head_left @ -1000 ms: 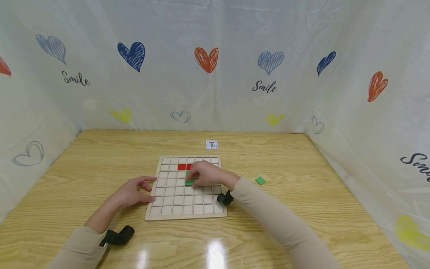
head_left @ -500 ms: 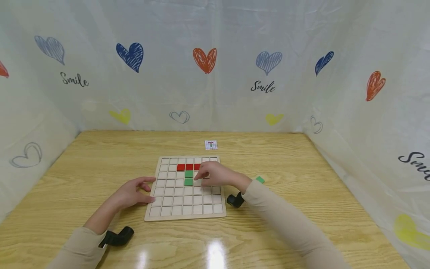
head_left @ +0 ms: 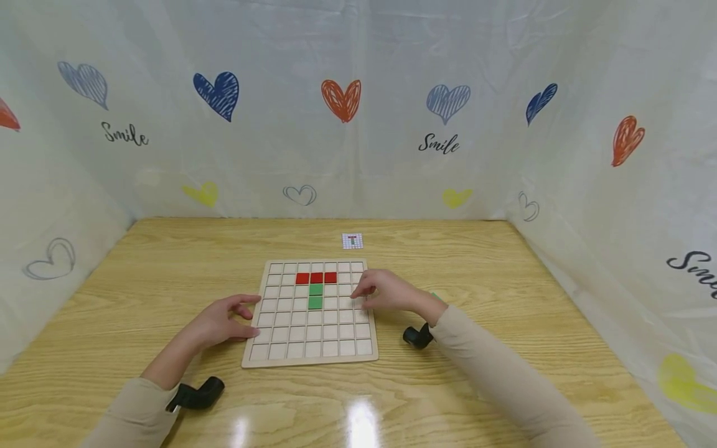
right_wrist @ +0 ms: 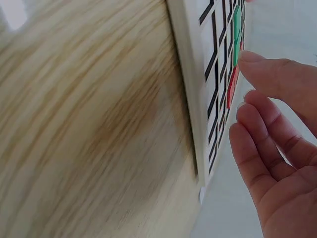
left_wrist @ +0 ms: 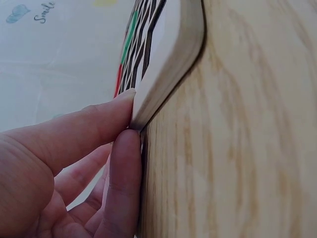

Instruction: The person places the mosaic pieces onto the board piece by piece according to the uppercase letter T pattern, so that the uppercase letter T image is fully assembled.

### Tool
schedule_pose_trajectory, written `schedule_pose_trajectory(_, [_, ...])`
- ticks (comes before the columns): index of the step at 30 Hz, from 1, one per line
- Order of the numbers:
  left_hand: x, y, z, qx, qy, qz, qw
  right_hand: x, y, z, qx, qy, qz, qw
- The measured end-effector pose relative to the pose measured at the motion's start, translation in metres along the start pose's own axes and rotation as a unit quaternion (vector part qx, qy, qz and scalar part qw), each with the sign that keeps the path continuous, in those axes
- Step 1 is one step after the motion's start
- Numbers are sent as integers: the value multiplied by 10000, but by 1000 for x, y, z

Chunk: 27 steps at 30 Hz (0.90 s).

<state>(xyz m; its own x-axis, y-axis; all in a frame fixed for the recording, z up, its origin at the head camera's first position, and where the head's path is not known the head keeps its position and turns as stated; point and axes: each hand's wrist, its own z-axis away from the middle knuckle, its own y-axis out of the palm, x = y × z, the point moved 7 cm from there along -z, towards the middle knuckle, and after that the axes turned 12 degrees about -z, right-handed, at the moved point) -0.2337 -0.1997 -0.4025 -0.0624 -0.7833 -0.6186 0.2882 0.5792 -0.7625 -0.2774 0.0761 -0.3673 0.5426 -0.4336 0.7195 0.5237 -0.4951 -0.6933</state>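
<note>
A pale wooden grid board (head_left: pixel 310 363) lies on the table. Three red square tiles (head_left: pixel 316 277) form a row across its upper part. Two green square tiles (head_left: pixel 315 302) run down in a column below the middle red one. At the board's left edge my left hand (head_left: pixel 215 322) rests, thumb and a fingertip spread apart and touching the rim. Over the board's right side hovers my right hand (head_left: pixel 389 291), fingers loosely bent with nothing between them, as the right wrist view also shows. A loose green tile (head_left: pixel 434 295) sits mostly hidden behind the right wrist.
Behind the board lies a small card (head_left: pixel 352 241) printed with a T-shaped red and green pattern on a grid. A white curtain (head_left: pixel 392 168) with hearts borders the table at the back and sides. Black camera mounts (head_left: pixel 203 393) sit on both wrists.
My right hand has moved right, away from the green tiles, uncovering them and the red row. The loose green tile has become mostly covered by the right wrist. My left hand stays put.
</note>
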Motion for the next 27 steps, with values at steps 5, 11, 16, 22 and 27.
schedule_pose_trajectory(5, [-1, 0, 0, 15, -32, -32, 10000, -5, -6, 10, -132, -37, 15, 9999])
schedule_pose_trajectory(11, [-2, -1, 0, 37, -58, -66, 10000, -12, -12, 21, -280, -59, 38, 9996])
schedule_pose_trajectory(16, [-2, 0, 2, 73, -114, 20, 9999, -20, -19, 33, -468, -7, -27, 9989])
schedule_pose_trajectory(22, [-2, 1, 3, 76, -118, -5, 9999, -32, -28, 50, -703, 36, -166, 9974])
schedule_pose_trajectory(27, [-1, 1, 1, 51, -120, -79, 9999, -38, -36, 64, -852, 203, -204, 9959])
